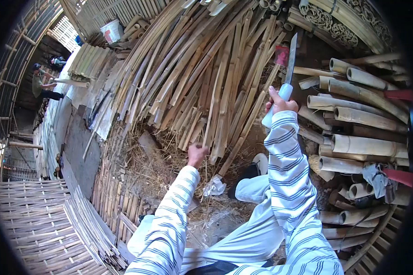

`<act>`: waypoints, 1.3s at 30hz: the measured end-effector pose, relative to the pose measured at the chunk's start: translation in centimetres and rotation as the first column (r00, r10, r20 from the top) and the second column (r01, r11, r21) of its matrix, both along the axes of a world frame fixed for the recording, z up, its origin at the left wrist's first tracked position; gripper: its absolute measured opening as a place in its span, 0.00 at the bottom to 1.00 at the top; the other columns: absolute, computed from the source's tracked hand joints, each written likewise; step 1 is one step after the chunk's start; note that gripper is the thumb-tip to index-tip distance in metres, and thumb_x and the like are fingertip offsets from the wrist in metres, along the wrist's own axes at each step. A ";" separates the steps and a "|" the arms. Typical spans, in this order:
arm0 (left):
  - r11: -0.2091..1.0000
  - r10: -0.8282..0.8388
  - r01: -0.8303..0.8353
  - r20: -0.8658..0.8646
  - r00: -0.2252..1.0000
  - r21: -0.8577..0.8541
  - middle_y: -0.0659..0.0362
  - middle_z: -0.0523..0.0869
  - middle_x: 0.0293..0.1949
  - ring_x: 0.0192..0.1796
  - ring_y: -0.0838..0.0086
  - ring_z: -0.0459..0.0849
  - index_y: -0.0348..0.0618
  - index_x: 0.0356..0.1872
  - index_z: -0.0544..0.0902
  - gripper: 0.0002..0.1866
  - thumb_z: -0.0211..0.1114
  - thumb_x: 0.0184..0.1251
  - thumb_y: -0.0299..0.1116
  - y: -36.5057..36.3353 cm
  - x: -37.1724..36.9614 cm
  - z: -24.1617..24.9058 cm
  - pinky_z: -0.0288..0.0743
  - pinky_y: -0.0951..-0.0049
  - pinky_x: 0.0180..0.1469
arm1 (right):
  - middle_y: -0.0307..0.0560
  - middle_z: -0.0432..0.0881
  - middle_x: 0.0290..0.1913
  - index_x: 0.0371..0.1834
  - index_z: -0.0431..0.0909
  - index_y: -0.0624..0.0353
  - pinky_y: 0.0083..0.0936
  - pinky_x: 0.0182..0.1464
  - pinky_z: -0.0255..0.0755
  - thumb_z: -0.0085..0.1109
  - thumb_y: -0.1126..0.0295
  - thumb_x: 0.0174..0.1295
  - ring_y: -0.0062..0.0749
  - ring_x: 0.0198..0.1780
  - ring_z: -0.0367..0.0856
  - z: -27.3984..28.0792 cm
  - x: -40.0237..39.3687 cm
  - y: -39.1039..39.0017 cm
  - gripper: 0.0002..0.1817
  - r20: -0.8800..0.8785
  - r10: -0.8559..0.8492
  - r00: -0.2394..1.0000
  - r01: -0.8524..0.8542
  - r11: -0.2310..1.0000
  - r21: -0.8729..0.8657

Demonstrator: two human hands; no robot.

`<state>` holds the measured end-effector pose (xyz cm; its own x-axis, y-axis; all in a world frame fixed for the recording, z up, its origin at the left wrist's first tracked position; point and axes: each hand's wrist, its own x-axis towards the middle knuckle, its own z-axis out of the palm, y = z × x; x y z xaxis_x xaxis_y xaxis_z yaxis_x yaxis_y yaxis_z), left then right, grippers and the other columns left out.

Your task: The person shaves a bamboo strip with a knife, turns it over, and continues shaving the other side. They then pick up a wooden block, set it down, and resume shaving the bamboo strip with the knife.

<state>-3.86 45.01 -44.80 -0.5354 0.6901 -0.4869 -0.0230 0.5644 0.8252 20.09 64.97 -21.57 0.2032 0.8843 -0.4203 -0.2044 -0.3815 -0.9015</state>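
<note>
My right hand [281,101] is closed around the pale blue handle of a long knife [291,59], whose blade points up and away from me. My left hand [197,154] is closed at the near ends of the split bamboo strips [188,78]; whether it holds a thin strip there is too small to tell. The strips lie in a large fanned pile ahead of both hands. Just below my left hand, a crumpled white wrapper [214,186] lies on the ground among shavings.
Cut bamboo poles [367,144] are stacked on the right, with a grey cloth [374,176] on them. A woven bamboo panel [30,220] lies at lower left. Another person [42,82] holds a pole at upper left. A white bucket [112,32] stands behind.
</note>
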 end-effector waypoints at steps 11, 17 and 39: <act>0.902 0.302 -0.423 0.568 0.766 0.090 0.55 0.82 0.39 0.43 0.66 0.83 0.36 0.46 0.77 0.12 0.55 0.65 0.31 -23.1 2.4 2.1 0.82 0.59 0.46 | 0.43 0.75 0.15 0.18 0.73 0.60 0.26 0.16 0.69 0.71 0.61 0.52 0.27 0.13 0.73 0.8 0.0 -1.8 0.18 -0.065 0.023 0.998 -0.023 1.000 0.006; 0.727 0.569 -0.684 0.607 0.555 -0.057 0.51 0.82 0.39 0.38 0.63 0.84 0.38 0.44 0.77 0.12 0.56 0.61 0.31 -31.8 2.0 5.4 0.84 0.59 0.40 | 0.42 0.75 0.16 0.18 0.74 0.60 0.25 0.17 0.70 0.70 0.65 0.52 0.25 0.14 0.73 0.0 0.1 -2.3 0.16 -0.124 0.066 0.990 -0.070 0.997 -0.028; 0.503 0.831 -0.736 -0.019 0.556 0.454 0.57 0.83 0.31 0.33 0.76 0.83 0.33 0.43 0.81 0.13 0.65 0.54 0.24 -42.4 -3.0 25.5 0.85 0.71 0.32 | 0.37 0.71 0.16 0.21 0.69 0.51 0.26 0.21 0.69 0.66 0.59 0.58 0.25 0.15 0.69 -4.4 -2.6 -4.0 0.17 -0.139 0.343 0.929 -0.354 0.933 -0.060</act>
